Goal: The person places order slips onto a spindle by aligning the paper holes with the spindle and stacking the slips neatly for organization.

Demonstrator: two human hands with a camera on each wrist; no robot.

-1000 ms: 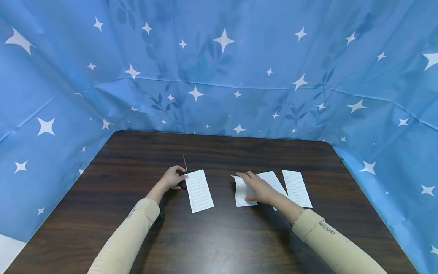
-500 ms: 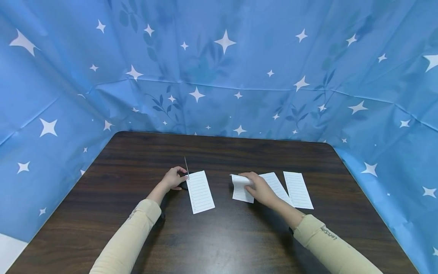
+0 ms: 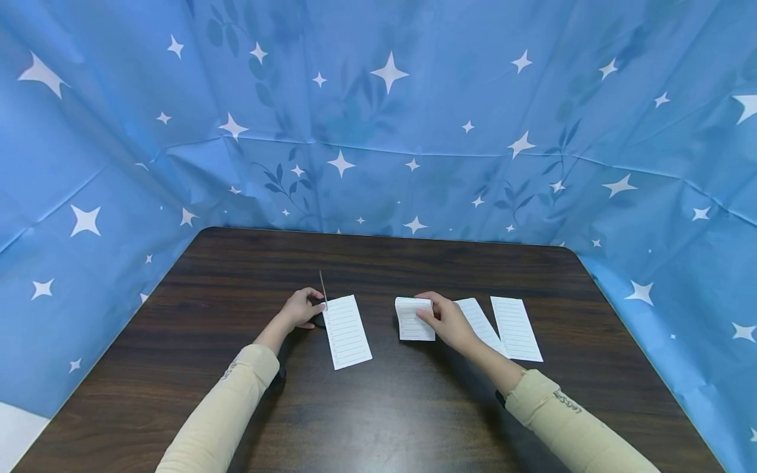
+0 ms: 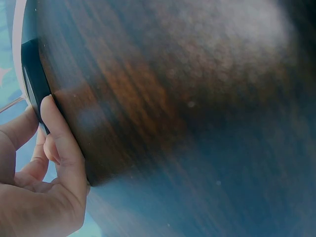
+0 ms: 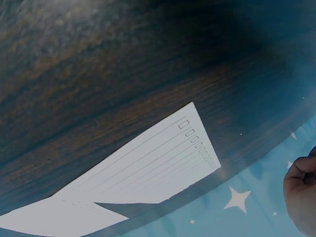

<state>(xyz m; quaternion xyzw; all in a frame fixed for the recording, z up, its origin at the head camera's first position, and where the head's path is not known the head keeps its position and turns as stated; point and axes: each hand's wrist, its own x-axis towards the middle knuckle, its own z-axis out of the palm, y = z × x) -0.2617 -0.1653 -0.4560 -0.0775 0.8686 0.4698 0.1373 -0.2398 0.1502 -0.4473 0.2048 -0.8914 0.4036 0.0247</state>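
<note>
My left hand (image 3: 299, 309) pinches the upper left edge of a white lined paper (image 3: 347, 334) lying at left centre. A thin upright strip (image 3: 322, 287) stands by its fingertips. Under that edge shows a dark, flat object (image 4: 33, 74), with thumb and forefinger at it in the left wrist view; its kind I cannot tell. My right hand (image 3: 448, 322) grips the right side of a smaller-looking lined paper (image 3: 416, 322), bent over at the top. In the right wrist view only part of the right hand (image 5: 300, 195) appears, at the right edge.
Two more lined papers, a left one (image 3: 478, 323) partly behind the right hand and a right one (image 3: 516, 328), lie at right on the dark wooden table (image 3: 378, 407). A blue star-patterned curtain (image 3: 378, 131) hangs behind the table's far edge.
The paper in my right hand has gone from a curled, longer sheet to a shorter, bent-over shape, shifting slightly left and up. My left hand has stayed almost still.
</note>
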